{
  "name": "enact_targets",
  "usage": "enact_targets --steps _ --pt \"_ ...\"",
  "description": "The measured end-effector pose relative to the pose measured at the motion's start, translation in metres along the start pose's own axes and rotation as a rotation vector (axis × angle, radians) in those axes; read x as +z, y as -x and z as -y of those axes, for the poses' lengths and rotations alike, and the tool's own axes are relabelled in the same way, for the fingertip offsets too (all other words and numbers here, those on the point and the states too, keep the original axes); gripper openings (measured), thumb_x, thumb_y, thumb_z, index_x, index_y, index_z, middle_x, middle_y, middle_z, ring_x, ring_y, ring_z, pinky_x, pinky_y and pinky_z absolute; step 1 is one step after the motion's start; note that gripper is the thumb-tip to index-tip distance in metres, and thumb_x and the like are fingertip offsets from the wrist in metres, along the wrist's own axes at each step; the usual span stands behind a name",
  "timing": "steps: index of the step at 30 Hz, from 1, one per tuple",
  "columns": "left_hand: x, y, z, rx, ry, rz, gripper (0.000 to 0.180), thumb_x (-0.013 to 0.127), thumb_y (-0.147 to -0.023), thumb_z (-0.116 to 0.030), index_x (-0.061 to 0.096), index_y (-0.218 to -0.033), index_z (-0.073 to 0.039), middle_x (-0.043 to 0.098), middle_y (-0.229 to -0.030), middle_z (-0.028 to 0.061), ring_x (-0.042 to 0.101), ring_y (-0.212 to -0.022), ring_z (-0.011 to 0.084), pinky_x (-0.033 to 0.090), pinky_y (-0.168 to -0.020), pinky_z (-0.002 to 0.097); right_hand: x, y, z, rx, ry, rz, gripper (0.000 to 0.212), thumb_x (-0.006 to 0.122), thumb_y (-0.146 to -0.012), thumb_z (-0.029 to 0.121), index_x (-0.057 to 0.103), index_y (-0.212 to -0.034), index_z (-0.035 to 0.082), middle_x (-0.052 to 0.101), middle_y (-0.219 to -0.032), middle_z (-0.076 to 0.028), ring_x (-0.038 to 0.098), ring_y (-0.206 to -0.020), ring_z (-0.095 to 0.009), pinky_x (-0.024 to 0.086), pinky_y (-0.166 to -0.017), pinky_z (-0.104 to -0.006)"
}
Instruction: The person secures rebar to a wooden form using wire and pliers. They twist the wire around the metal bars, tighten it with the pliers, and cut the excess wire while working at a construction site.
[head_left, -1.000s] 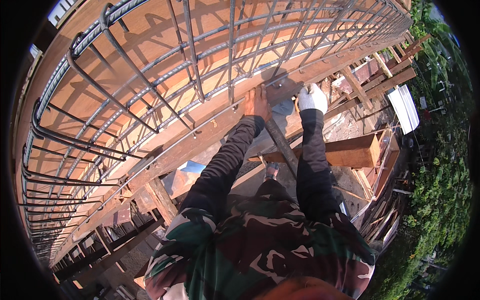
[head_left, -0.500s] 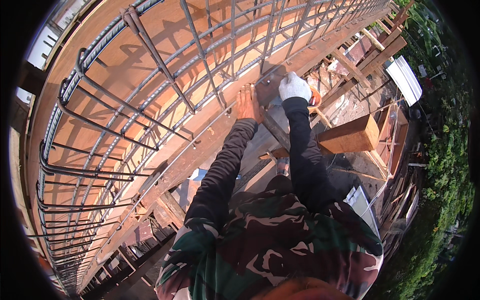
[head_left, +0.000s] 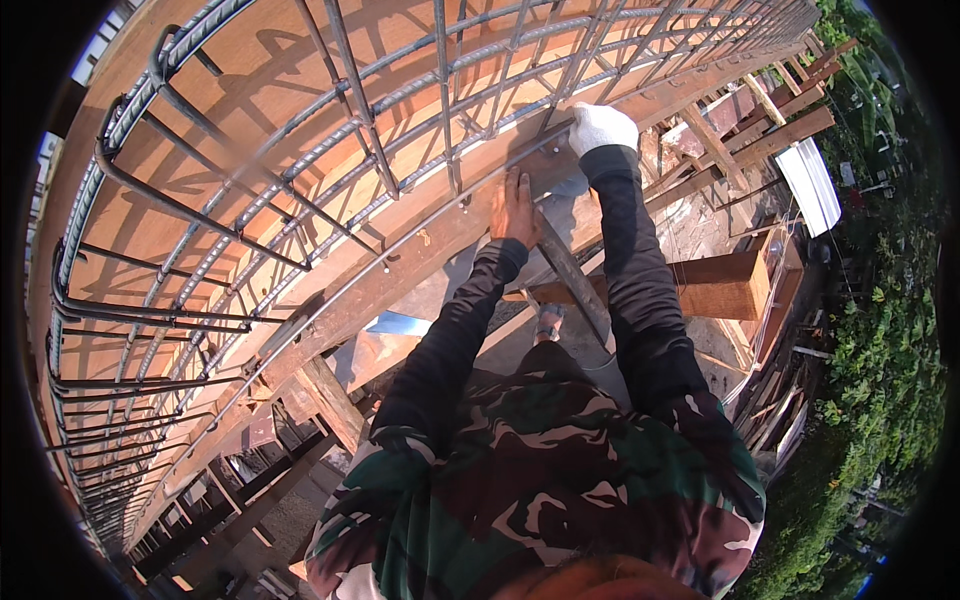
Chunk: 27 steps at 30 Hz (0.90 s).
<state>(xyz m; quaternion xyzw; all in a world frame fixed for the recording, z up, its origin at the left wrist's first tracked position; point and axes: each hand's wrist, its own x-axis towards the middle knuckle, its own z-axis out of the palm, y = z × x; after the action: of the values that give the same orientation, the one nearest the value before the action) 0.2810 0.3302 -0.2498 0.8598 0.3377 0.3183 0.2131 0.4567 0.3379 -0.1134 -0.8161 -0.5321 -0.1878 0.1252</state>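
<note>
Our left hand (head_left: 513, 212) (the bare one) lies flat on the timber beam (head_left: 450, 234), fingers straight and together, fingertips near the thin rod (head_left: 400, 243) that runs along it. Our right hand (head_left: 605, 128), gloved in white, curls over the beam beside the rebar cage (head_left: 443, 80); we cannot tell whether it clamps anything.
</note>
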Motion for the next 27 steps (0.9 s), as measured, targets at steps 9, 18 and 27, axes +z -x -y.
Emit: enact_targets --steps 9,18,27 --pt "-0.016 -0.009 -0.022 0.033 0.15 -0.141 0.052 0.062 -0.077 -0.006 0.049 -0.127 0.001 0.045 -0.134 0.0195 0.043 -0.122 0.0406 0.034 -0.104 0.0458 0.034 0.001 -0.007 -0.2 -0.068 -0.118 0.008 0.061 -0.081 0.021 0.065 -0.087 0.017 0.065 -0.076 -0.008 0.065 -0.072 -0.03 0.051 -0.061 -0.0415" --pt "-0.041 -0.021 -0.008 -0.192 0.224 -0.015 0.037 0.059 -0.078 -0.005 0.057 -0.115 0.001 0.055 -0.119 0.0171 0.052 -0.11 0.0359 0.043 -0.092 0.0453 0.053 0.005 -0.006 -0.213 -0.12 0.08 0.014 0.061 -0.08 0.024 0.069 -0.09 0.02 0.067 -0.08 -0.01 0.065 -0.078 -0.032 0.052 -0.068 -0.0426" --pt "-0.013 -0.04 -0.017 0.097 -0.079 -0.139 0.053 0.057 -0.075 -0.002 0.046 -0.126 0.005 0.05 -0.122 0.0238 0.049 -0.111 0.04 0.042 -0.092 0.0462 0.061 -0.001 -0.01 -0.092 -0.24 0.218 0.021 0.061 -0.082 0.028 0.07 -0.1 0.024 0.069 -0.089 -0.01 0.065 -0.086 -0.032 0.053 -0.076 -0.0419"
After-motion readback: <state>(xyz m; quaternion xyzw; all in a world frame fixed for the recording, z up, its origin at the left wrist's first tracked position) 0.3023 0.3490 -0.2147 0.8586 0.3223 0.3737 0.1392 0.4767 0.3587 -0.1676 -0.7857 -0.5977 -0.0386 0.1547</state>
